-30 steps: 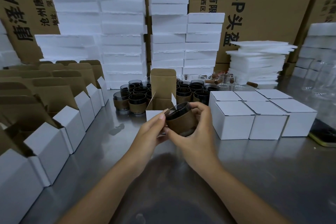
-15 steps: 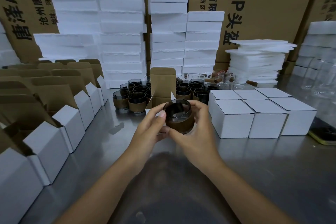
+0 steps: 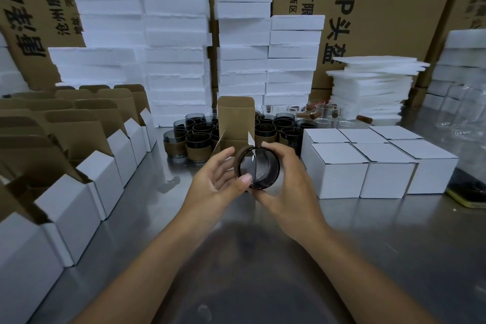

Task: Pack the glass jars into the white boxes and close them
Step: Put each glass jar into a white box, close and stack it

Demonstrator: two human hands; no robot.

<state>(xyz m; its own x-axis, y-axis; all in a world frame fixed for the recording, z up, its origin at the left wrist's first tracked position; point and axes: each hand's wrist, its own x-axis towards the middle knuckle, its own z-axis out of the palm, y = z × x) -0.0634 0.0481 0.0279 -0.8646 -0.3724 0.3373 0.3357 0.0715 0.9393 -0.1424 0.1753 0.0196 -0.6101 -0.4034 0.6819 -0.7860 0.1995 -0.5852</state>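
Note:
A dark glass jar [image 3: 259,167] with a brown sleeve lies on its side between my hands, its mouth facing me. My right hand [image 3: 286,187] grips it from the right, fingers curled over its top and thumb under it. My left hand [image 3: 218,181] holds its left edge, thumb on the rim. Just behind stands an open white box [image 3: 235,123] with its brown lid flap upright. Several more dark jars [image 3: 198,137] cluster around that box. Several closed white boxes [image 3: 368,163] sit to the right.
A row of open white boxes [image 3: 86,187] lines the left of the steel table [image 3: 368,244]. White foam stacks [image 3: 173,47] and big cartons [image 3: 381,8] fill the back. Clear glasses [image 3: 322,113] stand behind the jars. A phone [image 3: 470,196] lies at the right edge.
The jar has been tipped from nearly upright onto its side, so its mouth now faces me. Both hands stayed on it and turned with it.

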